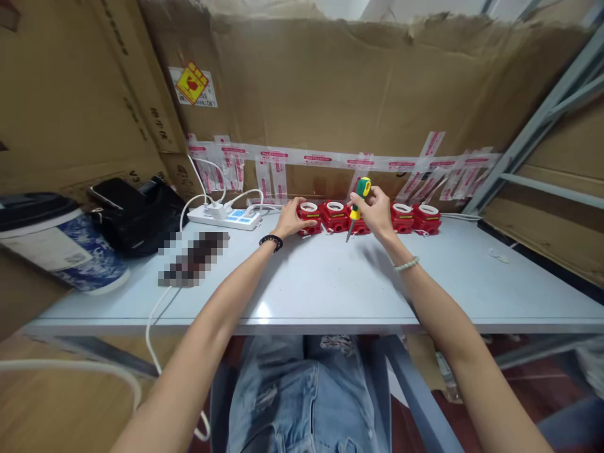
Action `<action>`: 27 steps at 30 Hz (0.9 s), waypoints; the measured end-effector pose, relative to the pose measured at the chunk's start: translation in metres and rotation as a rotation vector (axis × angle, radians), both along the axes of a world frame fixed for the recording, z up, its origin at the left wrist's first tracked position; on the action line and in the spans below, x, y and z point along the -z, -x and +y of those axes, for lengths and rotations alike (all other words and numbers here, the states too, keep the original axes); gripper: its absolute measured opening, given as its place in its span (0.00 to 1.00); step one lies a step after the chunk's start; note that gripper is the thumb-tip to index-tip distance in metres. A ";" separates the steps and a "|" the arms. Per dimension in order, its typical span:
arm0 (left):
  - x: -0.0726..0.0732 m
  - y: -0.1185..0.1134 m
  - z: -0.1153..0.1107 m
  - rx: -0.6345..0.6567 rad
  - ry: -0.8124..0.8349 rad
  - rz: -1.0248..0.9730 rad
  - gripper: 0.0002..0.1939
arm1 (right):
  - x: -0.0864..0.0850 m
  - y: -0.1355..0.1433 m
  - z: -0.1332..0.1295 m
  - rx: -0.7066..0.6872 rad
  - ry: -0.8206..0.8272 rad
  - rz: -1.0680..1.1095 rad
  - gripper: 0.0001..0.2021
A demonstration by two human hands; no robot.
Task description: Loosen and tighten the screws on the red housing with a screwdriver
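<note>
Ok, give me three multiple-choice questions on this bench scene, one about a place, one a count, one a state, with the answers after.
1. Where does the row of red units stand?
A. at the table's far edge by the cardboard
B. at the near edge
C. on the floor

2. How many red units show?
A. two
B. five
C. nine

3. What does the right hand hold?
A. nothing
B. a phone
C. a screwdriver

Answers: 1 A, the row lines the back of the table below the cardboard. 2 B, five white-topped units sit side by side. 3 C, its fingers wrap the green and yellow handle, while the left hand rests on the leftmost unit.
</note>
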State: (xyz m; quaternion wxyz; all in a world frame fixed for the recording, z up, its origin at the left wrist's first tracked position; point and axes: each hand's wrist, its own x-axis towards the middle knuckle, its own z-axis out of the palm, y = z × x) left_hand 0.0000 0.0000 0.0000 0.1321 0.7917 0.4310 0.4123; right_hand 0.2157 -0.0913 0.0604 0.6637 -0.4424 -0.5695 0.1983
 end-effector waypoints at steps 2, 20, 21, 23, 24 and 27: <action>-0.007 0.004 -0.011 -0.014 -0.029 -0.044 0.42 | -0.001 0.003 -0.004 -0.007 0.001 0.019 0.17; -0.028 0.017 -0.108 -0.253 0.012 0.227 0.32 | 0.001 0.025 -0.027 -0.051 0.140 0.120 0.08; -0.027 0.019 -0.107 -0.275 0.021 0.244 0.32 | 0.002 0.026 -0.028 -0.042 0.163 0.124 0.08; -0.026 0.021 -0.106 -0.312 0.042 0.273 0.33 | 0.003 0.029 -0.029 -0.036 0.217 0.132 0.09; -0.025 0.022 -0.106 -0.326 0.048 0.284 0.34 | 0.003 0.031 -0.031 -0.041 0.238 0.133 0.10; -0.025 0.023 -0.108 -0.348 0.044 0.337 0.36 | 0.003 0.035 -0.034 -0.054 0.262 0.129 0.11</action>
